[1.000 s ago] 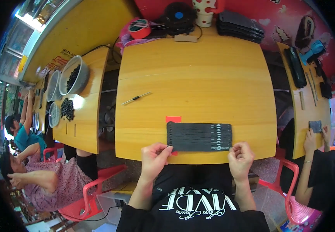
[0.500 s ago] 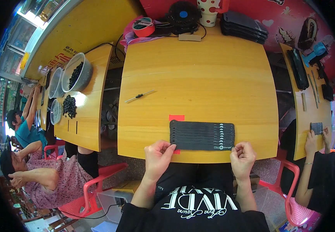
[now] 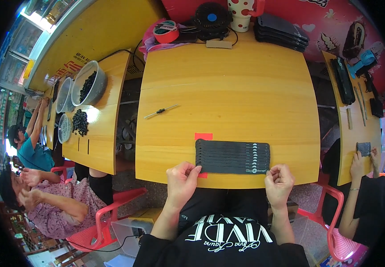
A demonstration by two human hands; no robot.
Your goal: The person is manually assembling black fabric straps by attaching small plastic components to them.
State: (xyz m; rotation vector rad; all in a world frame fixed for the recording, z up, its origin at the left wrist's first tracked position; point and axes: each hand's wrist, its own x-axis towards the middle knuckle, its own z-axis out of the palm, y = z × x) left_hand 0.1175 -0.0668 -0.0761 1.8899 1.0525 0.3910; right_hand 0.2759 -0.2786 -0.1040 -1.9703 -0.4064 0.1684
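Note:
On the near edge of the wooden table lies a fanned row of several overlapping black straps (image 3: pixel 230 158), with rounded, holed ends at the left and white printed marks toward the right. My left hand (image 3: pixel 182 179) pinches the near left corner of the nearest strap between thumb and fingers. At the opposite near corner, my right hand (image 3: pixel 279 181) is closed in a similar pinch on the strap's tip. Strips of red tape (image 3: pixel 203 136) stick to the tabletop at the left end of the row, one beyond it and one partly hidden below it.
A small screwdriver-like tool (image 3: pixel 161 111) lies left of centre. At the far edge are a black fan (image 3: pixel 211 20), a tape roll (image 3: pixel 165 32), a spotted mug (image 3: pixel 240 15) and stacked black straps (image 3: pixel 281 32). Neighbouring tables hold tubs of black parts (image 3: pixel 89 83); people sit on both sides.
My hands and the straps stay almost where they were. At the left, a seated person's hands have risen toward their head.

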